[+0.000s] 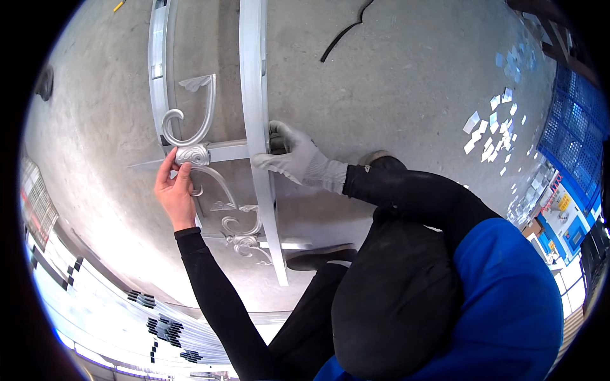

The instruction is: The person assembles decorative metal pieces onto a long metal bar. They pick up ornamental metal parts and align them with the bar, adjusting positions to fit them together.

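A silver metal frame lies over the concrete floor, with a long flat rail [254, 82] and a crossbar [229, 150] joining it from the left. My bare left hand [176, 193] pinches a round rosette [192, 154] with a swirled face at the crossbar's left end. Curled silver scrollwork [206, 117] stretches above the rosette, and another scroll [219, 184] curves below it. Wearing a grey glove, my right hand [302, 155] grips the long rail beside the crossbar joint, thumb on its face. Something dark shows between the gloved fingers; its kind cannot be made out.
A second rail [157, 63] runs parallel at the left. Farther off lies a black strip [343, 38]. Many small shiny pieces [489, 136] are scattered at the right, near a blue perforated crate [572, 120]. Stacked pale lengths [121, 305] with dark ends fill the lower left.
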Demonstrator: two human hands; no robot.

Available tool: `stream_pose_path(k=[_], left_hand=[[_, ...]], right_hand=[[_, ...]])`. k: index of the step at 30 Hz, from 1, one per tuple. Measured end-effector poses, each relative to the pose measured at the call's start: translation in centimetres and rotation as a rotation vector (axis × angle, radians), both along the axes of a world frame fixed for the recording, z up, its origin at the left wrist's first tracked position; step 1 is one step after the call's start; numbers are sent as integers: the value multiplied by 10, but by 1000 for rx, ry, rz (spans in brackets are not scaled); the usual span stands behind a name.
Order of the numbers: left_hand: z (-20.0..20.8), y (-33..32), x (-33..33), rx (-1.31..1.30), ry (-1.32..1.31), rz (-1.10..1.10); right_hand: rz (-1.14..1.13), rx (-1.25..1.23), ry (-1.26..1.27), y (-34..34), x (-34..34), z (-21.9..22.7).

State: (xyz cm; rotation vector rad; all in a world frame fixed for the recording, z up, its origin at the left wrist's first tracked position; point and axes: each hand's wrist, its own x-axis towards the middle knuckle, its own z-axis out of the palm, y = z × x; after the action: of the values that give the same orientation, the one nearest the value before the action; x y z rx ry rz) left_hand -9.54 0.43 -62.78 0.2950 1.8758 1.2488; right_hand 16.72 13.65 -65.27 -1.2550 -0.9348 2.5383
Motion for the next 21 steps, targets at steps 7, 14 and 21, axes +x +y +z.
stream_pose_path(k=[7,14,21], left_hand=[[-1,-10,-3,6,-91,52],[32,3,23,-178,383,-261],[91,21,63,-584,1276,-541]], right_hand=[[53,-72,-20,4,2,6],[-42,-80,61,7,15,13],[-49,-69,104,11,16,32]])
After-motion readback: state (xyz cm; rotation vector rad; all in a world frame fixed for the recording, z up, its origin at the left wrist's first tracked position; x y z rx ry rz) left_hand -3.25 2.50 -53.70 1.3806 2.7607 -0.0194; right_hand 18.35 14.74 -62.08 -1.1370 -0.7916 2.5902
